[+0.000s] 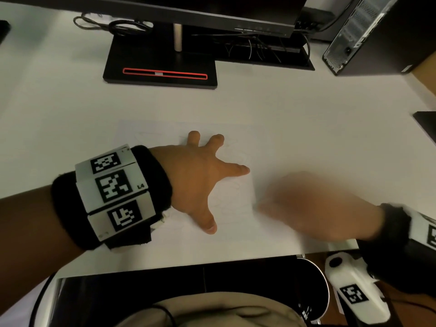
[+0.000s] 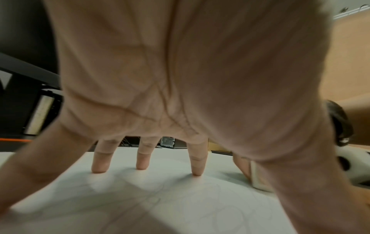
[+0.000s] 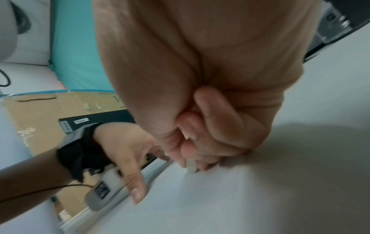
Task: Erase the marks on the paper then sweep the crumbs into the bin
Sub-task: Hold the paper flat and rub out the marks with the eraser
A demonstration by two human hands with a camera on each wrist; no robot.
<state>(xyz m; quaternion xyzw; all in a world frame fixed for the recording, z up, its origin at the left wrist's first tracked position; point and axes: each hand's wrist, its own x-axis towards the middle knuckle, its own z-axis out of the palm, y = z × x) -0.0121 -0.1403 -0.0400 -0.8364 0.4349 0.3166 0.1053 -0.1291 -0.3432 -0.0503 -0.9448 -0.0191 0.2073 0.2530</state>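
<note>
A white sheet of paper [image 1: 151, 133] with faint pencil scribbles lies on the white desk. My left hand [image 1: 203, 175] is spread flat on the paper, fingertips [image 2: 197, 171] pressing it down beside the faint marks [image 2: 152, 196]. My right hand [image 1: 313, 206] is blurred by motion at the paper's right edge. In the right wrist view its fingers pinch a small white eraser [image 3: 191, 166] whose tip touches the paper [image 3: 220, 205]. The eraser [image 2: 258, 178] also shows in the left wrist view, behind my left thumb.
A black bin [image 1: 316, 279] with a dark liner stands below the desk's front edge, near my right wrist. A monitor stand [image 1: 162, 64] and cables sit at the back, a computer tower [image 1: 363, 31] at the back right. A cardboard box [image 3: 40, 114] lies beyond the desk.
</note>
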